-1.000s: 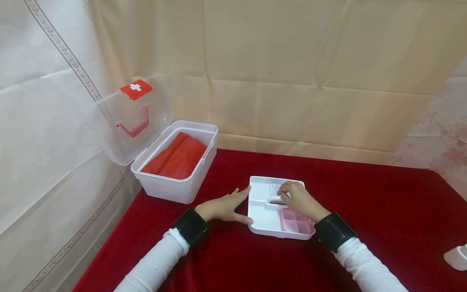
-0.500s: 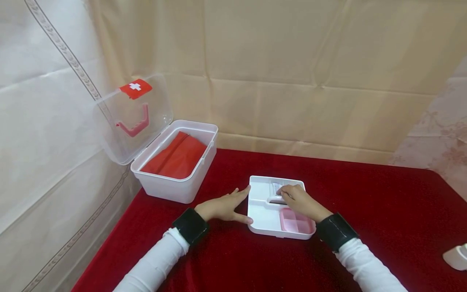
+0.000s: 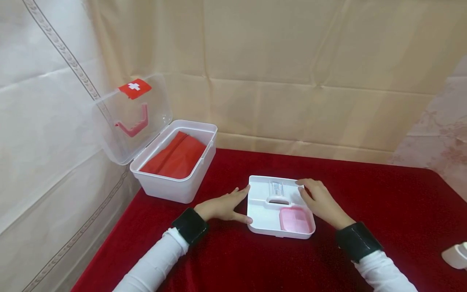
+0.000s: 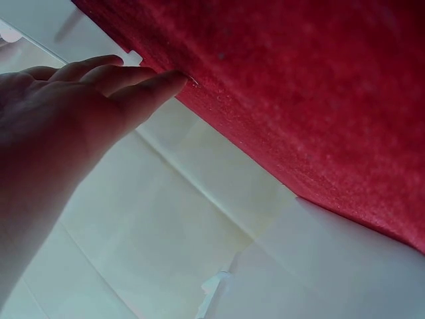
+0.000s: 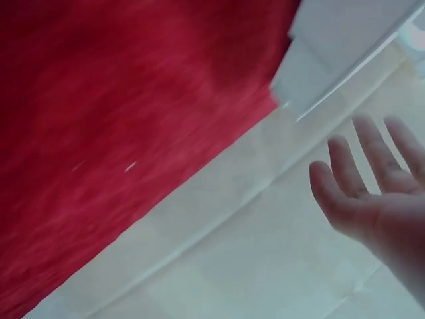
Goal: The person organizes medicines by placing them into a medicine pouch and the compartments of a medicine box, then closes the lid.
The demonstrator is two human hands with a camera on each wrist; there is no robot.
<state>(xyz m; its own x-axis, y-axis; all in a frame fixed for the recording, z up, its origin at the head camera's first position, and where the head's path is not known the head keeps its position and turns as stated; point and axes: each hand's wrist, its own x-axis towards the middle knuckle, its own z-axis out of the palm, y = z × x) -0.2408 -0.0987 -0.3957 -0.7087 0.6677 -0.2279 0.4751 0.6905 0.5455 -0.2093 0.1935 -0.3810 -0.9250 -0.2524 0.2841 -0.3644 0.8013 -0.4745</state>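
Note:
A white compartment tray (image 3: 260, 219) lies on the red cloth in the head view. Its front right compartment holds a pink divided pill case (image 3: 294, 220), and a small clear packet (image 3: 277, 189) with faint print sits in a narrow slot at the back. My left hand (image 3: 224, 206) touches the tray's left side, thumb and fingers spread. Over the tray's right back edge is my right hand (image 3: 322, 202), its fingers loosely bent and nothing held; whether it touches the rim I cannot tell. The right wrist view shows this hand (image 5: 378, 179) with fingers apart.
Back left stands a white first-aid box (image 3: 189, 190) with its clear lid (image 3: 109, 142) raised and an orange-red pouch (image 3: 178, 156) inside. A white object (image 3: 454, 256), partly cut off, lies at the right edge. Hanging cloth (image 3: 310, 81) closes off the table's back.
My right hand has drawn away from the packet in the tray's slot, moving right to the tray's edge, and its fingers have loosened. The left hand stays at the tray's left side.

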